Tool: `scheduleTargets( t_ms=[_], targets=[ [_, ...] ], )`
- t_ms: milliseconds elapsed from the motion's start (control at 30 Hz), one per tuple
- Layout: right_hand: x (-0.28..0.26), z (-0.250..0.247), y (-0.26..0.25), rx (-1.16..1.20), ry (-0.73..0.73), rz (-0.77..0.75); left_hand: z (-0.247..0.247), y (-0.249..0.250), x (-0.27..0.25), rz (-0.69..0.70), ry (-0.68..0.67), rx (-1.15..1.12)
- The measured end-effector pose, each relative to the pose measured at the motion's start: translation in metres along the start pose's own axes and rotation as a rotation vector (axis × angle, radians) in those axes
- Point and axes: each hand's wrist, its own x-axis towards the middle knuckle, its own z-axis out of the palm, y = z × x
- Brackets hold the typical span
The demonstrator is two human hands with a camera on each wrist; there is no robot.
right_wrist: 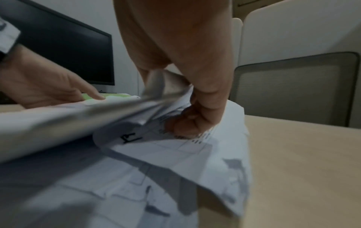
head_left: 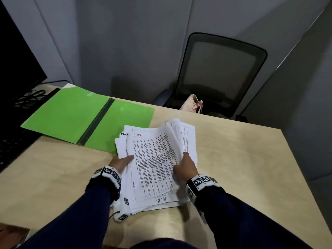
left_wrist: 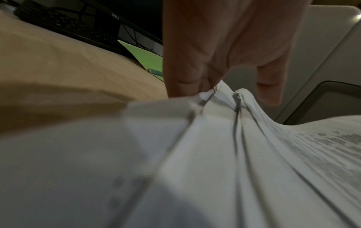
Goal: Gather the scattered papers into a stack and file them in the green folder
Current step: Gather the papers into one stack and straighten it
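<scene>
Far left: monitor (head_left: 16, 56), dark, keyboard (head_left: 10, 148) below it at the worktop (head_left: 242, 168) edge, cables behind. Same monitor in right wrist view (right_wrist: 64, 50).

Next right: folder (head_left: 71, 112), green, lying open and flat on worktop, black spine strip down the middle, left corner just beside the keyboard. Near right corner tucked under the papers' far left edge. Sliver of green visible in left wrist view (left_wrist: 150, 60).

Centre: left hand (head_left: 120, 163) on left edge of papers (head_left: 152, 164), thumb on top of the sheets, fingers underneath, out of sight in head view. Left wrist view (left_wrist: 224, 50): fingertips bunched down onto the paper edge, gripping it. Marker band on wrist, dark sleeve.

Papers: loose uneven stack, edges misaligned, near end overhanging toward the body, resting on worktop. Top sheet printed in dense text columns, red "HR" at top; black "H.R." handwritten on a lower sheet at the near edge.

Right of centre: right hand (head_left: 185, 168) at right edge of stack, fingers curled round the upper sheets, those sheets lifted and bowed upward. Right wrist view (right_wrist: 195, 92): fingers wrapped under the curled sheets, lower pages flat beneath.

Far right, behind worktop: mesh-back chair (head_left: 221, 72), pink bag (head_left: 193, 105) on its seat. Grey partition panels behind.
</scene>
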Motion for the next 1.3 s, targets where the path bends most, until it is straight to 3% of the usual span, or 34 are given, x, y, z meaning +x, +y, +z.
scheduleTargets(
  t_ms=[100,200,300,467,600,767,967,1033,1100,1167,1300],
  targets=[
    [-0.001,-0.005,0.001,-0.17,-0.011,-0.176,0.007,0.025,-0.052,0.04,-0.026,0.07],
    [-0.003,-0.012,-0.001,-0.143,-0.019,-0.178,0.006,0.021,-0.046,0.072,-0.028,0.138],
    [0.002,-0.015,0.004,0.03,0.041,-0.03,-0.002,-0.007,0.01,0.086,-0.033,0.135],
    [0.025,-0.027,0.033,0.122,0.24,0.276,-0.003,-0.012,0.026,0.075,-0.013,0.162],
    [0.03,-0.046,0.06,0.033,0.239,0.417,0.0,0.002,-0.001,0.096,-0.011,0.209],
    [0.04,-0.072,0.086,-0.17,0.135,0.543,0.007,0.012,-0.021,0.148,0.038,0.303],
    [0.049,-0.102,0.11,-0.056,0.207,0.479,0.006,0.012,-0.018,0.183,-0.011,0.292],
    [0.055,-0.105,0.122,0.146,0.291,0.423,0.004,0.01,-0.012,0.194,-0.026,0.313],
    [0.062,-0.105,0.134,0.492,0.377,0.483,0.005,0.012,-0.015,0.181,-0.003,0.332],
    [0.064,-0.108,0.135,0.661,0.385,0.496,0.004,0.012,-0.015,0.175,-0.006,0.311],
    [0.054,-0.111,0.126,0.377,0.199,0.406,0.0,0.009,-0.011,0.213,-0.068,0.288]
  ],
)
